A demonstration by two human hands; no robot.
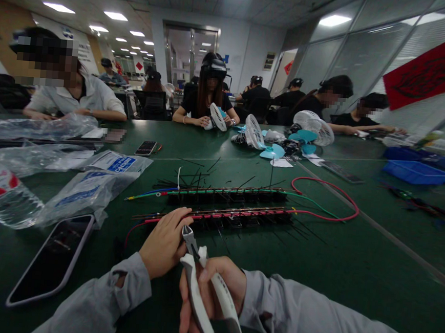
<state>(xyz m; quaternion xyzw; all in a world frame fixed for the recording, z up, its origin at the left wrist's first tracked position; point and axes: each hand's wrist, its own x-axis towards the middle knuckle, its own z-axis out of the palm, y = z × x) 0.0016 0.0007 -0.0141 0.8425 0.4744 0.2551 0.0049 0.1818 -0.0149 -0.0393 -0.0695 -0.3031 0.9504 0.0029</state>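
White-handled cutters (195,287), one handle running out of frame, are held in the right hand (229,275), its fingers wrapped around the parted grips. The left hand (165,241) hides part of a red-wired strip (241,217) near its left end; whether the fingertips pinch anything cannot be told. That strip lies on a green table (339,252), just before a green-wired strip (231,193). At left, a bottle (2,193) of clear liquid is cropped beside a blue-printed plastic bag (85,191); at right, a blue tray's (418,175) inside is blurred.
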